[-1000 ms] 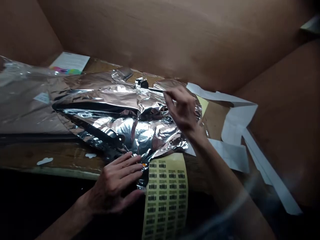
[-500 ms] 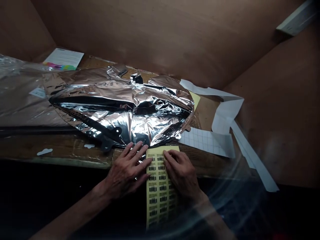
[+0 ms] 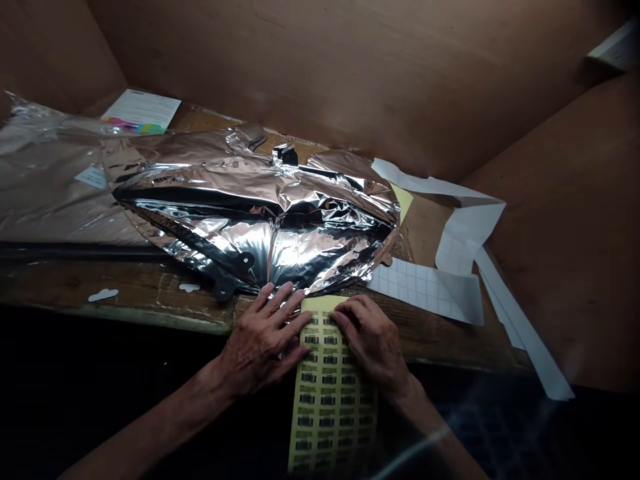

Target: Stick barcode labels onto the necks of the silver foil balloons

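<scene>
A yellow sheet of barcode labels (image 3: 327, 400) hangs over the table's front edge, its top part lying on the wood. My left hand (image 3: 267, 337) lies flat with the fingers spread, its fingertips at the foil's lower edge and its index finger and thumb on the sheet's left side. With thumb and index finger pressed together, my right hand (image 3: 375, 340) grips at the upper part of the sheet; whether a single label is lifted there cannot be seen. Just beyond both hands lies a large shiny silver foil balloon (image 3: 300, 247), flat and creased, with dark tabs (image 3: 225, 288) along its edge.
White backing-paper strips (image 3: 425, 290) lie on the right, some hanging off the table edge. Clear plastic film (image 3: 50, 193) covers the left side. A printed card (image 3: 145, 110) rests at the back left. Small white cut-outs (image 3: 103, 295) lie near the front edge. Brown panels (image 3: 325, 73) enclose the table.
The view has shifted, so the table and balloon appear farther right. More of the label sheet's lower right side shows. Both hands keep nearly the same grip and place on the sheet.
</scene>
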A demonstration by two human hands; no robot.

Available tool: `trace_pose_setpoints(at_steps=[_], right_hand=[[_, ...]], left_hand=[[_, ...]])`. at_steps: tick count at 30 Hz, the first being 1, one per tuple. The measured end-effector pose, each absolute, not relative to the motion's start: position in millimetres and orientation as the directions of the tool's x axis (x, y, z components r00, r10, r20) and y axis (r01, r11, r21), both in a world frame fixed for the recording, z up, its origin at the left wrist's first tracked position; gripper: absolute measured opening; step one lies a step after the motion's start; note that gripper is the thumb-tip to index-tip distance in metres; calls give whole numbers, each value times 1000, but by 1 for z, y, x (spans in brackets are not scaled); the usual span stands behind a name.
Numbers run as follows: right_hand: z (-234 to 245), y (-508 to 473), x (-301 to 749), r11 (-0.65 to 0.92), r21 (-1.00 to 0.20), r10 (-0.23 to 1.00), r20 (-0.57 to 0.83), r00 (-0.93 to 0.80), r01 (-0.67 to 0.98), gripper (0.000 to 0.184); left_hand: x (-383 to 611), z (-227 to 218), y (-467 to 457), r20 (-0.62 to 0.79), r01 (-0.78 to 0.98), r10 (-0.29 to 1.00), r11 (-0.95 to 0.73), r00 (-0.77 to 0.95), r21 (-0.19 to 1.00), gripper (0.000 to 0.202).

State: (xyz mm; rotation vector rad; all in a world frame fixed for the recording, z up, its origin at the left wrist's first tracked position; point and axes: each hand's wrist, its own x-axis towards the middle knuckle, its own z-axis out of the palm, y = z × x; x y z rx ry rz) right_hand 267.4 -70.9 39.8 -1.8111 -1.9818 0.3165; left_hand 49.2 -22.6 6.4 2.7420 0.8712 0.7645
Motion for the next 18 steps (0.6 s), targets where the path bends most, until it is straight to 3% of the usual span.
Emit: trace_pose_setpoints(at_steps=[6, 12, 15, 18], right_hand=[[35, -72, 259, 127, -289, 974, 217, -65, 949, 18], [42, -73, 267, 124, -457, 988, 142, -66, 881, 18], [41, -74, 268, 111, -436, 984, 172, -38, 893, 16], [40, -73, 269, 90, -400, 993, 106, -52, 912, 19]], left_hand=[[49, 8, -22, 431, 486, 573, -820, 697, 303, 39], [50, 7, -22, 423, 494, 580, -815, 696, 304, 39], [50, 6, -22, 417, 492, 578, -816, 701, 304, 39], [50, 6, -22, 419, 493, 577, -817, 701, 299, 39]])
